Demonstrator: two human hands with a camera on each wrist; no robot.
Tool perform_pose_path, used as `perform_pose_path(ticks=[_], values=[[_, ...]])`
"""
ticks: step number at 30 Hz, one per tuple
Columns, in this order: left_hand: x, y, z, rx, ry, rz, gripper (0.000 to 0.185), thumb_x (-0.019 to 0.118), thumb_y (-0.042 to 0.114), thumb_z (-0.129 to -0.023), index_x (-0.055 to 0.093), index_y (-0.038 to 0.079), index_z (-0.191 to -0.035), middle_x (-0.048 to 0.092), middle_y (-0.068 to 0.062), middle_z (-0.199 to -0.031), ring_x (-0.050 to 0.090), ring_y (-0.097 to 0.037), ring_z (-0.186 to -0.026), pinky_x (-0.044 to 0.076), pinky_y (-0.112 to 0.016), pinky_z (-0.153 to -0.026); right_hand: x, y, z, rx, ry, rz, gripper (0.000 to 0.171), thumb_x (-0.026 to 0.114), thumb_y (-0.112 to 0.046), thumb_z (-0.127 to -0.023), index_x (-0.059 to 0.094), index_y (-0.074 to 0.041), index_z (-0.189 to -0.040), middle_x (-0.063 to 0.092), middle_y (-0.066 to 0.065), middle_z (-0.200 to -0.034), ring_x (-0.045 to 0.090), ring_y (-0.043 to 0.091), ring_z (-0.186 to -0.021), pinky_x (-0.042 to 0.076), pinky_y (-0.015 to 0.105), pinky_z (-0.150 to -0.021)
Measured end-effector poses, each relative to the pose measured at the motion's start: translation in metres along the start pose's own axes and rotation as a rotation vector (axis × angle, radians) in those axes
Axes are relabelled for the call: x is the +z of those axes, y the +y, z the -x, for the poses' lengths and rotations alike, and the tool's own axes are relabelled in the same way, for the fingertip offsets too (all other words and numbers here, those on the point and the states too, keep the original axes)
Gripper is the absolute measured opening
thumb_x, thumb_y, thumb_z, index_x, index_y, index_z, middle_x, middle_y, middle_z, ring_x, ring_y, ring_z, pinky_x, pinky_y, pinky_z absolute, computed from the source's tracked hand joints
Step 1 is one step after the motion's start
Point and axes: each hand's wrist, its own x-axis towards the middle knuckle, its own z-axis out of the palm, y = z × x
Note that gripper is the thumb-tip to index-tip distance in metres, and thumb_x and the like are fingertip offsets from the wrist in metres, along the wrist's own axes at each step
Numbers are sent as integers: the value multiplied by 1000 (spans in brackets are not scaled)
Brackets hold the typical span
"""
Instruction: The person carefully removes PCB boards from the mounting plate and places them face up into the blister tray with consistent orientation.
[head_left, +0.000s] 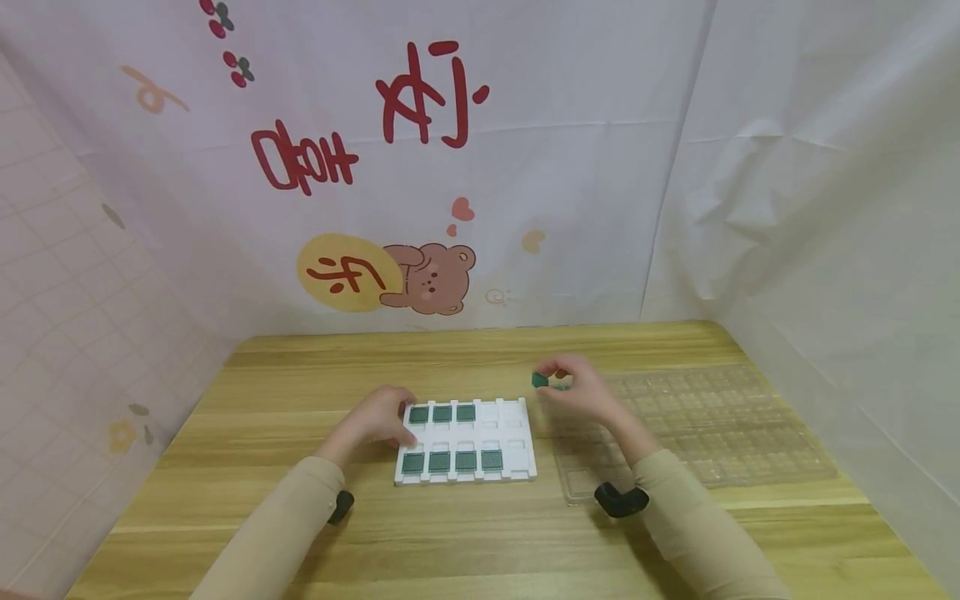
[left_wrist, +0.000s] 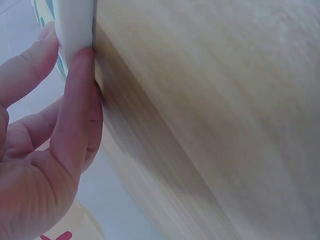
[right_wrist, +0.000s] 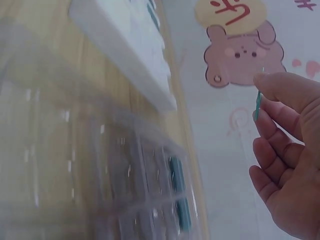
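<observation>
The left hand point(head_left: 378, 417) rests curled fingers on the white tray point(head_left: 517, 442) at its 9 o'clock edge. At the tray's 1 o'clock, the right hand point(head_left: 577, 392) pinches a green chip point(head_left: 539, 380) above the wooden surface point(head_left: 480, 533), just beside the clear tray point(head_left: 720, 433).

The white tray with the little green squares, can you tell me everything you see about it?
The white tray looks like plastic and lies flat on the wooden table. It has two rows of square pockets split by low ridges. Seven pockets hold green chips: three in the far row, four in the near row. The pockets on its right side are bare. The left hand holds its left edge, with fingers against the rim. A clear tray lies just to its right.
</observation>
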Motion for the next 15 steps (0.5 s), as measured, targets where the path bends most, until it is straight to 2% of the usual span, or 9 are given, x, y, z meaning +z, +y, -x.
perform_pose_path(ticks=[6, 15], values=[[1, 0, -1, 1, -4, 4, 65, 87, -4, -65, 60, -8, -123, 61, -18, -108, 62, -19, -67, 58, -29, -57, -14, 16, 7, 41, -1, -8, 26, 75, -5, -87, 69, 0, -112, 68, 11, -109, 59, 35, -102, 50, 49, -91], [0, 1, -1, 7, -10, 11, 63, 87, -5, -65, 60, -8, -123, 62, -16, -101, 62, -19, -65, 58, -30, -57, -39, 36, 15, 61, 16, 19, 26, 75, -7, -88, 69, 1, -111, 68, 15, -109, 59, 35, -102, 49, 52, -91]])
